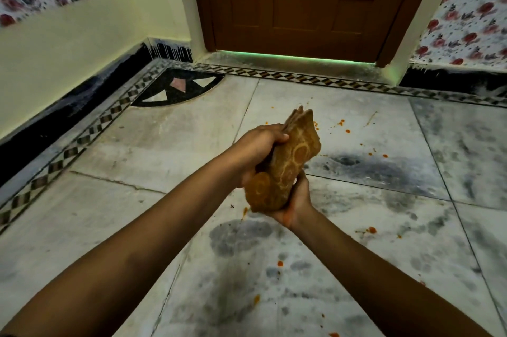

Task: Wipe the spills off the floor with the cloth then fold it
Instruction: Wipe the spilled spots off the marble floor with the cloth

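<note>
A brown-orange cloth [285, 163] with pale ring patterns is bunched into a thick folded wad, held in the air above the marble floor [137, 213]. My left hand [258, 144] grips its upper left side. From below, my right hand [297, 202] cups its lower end. Orange spill drops [371, 229] dot the floor: some to the right of the cloth [341, 123], some nearer me [279, 263], and a smear just below the cloth [245, 211].
A closed brown door [307, 2] stands straight ahead with light under it. Pale yellow walls [68, 43] with a black skirting run along the left. A checkered inlay border [82, 139] edges the floor. Floral wall covering [472, 15] is at the right.
</note>
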A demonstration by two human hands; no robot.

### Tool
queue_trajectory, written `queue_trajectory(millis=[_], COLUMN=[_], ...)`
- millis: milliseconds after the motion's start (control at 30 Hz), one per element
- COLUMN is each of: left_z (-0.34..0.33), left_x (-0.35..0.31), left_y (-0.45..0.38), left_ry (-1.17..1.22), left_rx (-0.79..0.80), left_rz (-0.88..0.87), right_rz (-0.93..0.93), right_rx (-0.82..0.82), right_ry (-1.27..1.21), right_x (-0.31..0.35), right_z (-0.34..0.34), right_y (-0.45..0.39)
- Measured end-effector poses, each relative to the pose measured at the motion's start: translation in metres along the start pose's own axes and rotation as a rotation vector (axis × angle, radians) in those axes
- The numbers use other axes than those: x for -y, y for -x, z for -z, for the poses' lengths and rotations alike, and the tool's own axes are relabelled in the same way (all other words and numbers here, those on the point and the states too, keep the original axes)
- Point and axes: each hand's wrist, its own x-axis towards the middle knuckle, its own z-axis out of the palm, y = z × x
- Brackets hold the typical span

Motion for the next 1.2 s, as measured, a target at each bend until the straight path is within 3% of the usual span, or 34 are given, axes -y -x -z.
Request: queue_trajectory(millis=[133,267,367,500,600,700,767,833,967,1067,1133,1200], left_z=[0.017,0.044,0.054,0.055,0.058,0.060,0.057,0.052,0.041,0.042,0.049,0.056], left_x=[0.005,0.021,0.035,0.048,0.064,0.083,0.087,0.091,0.107,0.108,0.097,0.082], left_y=[-0.008,-0.024,-0.031,-0.032,-0.034,-0.039,-0.039,-0.041,-0.049,-0.064,-0.073,-0.089], left_ry=[0.252,0.306,0.261,-0.040,-0.070,0.287,0.356,0.296,0.219,-0.110,-0.557,-0.956], left_rx=[-0.018,-0.110,-0.171,-0.194,-0.114,0.054,0.092,0.039,-0.138,-0.285,-0.367,-0.476], left_rz=[0.042,0.096,0.133,0.086,0.078,0.189,0.177,0.116,0.075,-0.156,-0.381,-0.496], right_rz=[0.082,0.125,0.128,0.107,0.089,0.062,0.040,0.040,0.120,0.176,0.276,0.455], right_rx=[0.124,0.181,0.174,0.102,0.078,0.071,0.058,-0.012,-0.345,-0.465,-0.552,-0.635], right_ry=[-0.096,-0.012,0.064,0.165,0.154,0.165,0.246,0.357,0.748,0.706,0.680,0.867], right_x=[0.018,0.023,0.022,0.018,0.019,0.023,0.024,0.025,0.032,0.046,0.055,0.059], right_z=[-0.011,-0.012,-0.012,-0.006,0.002,0.004,0.005,0.009,0.033,0.058,0.074,0.090], right_y=[-0.002,0.001,0.004,0.006,0.003,0.000,-0.001,-0.004,-0.011,-0.016,-0.022,-0.030])
